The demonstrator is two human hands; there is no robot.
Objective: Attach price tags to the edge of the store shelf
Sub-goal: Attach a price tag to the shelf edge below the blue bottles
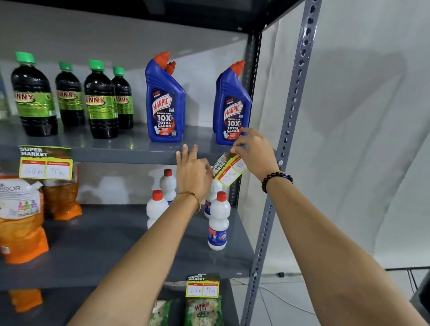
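A tilted price tag [230, 171] with a green "Super Market" header and yellow-framed price boxes is held against the front edge of the grey shelf [122, 156], below a blue Harpic bottle [232, 105]. My right hand [254, 153] pinches the tag's upper corner. My left hand [193, 170] grips its lower left side, fingers spread over the shelf edge. One tag [45, 163] hangs on the same edge at the left, another tag [202, 286] on the shelf edge below.
Dark bottles with green caps [35, 96] and a second Harpic bottle [163, 100] stand on the upper shelf. White bottles with red caps [218, 221] and orange pouches [16, 222] sit on the middle shelf. A perforated grey upright [283, 152] stands right of my hands.
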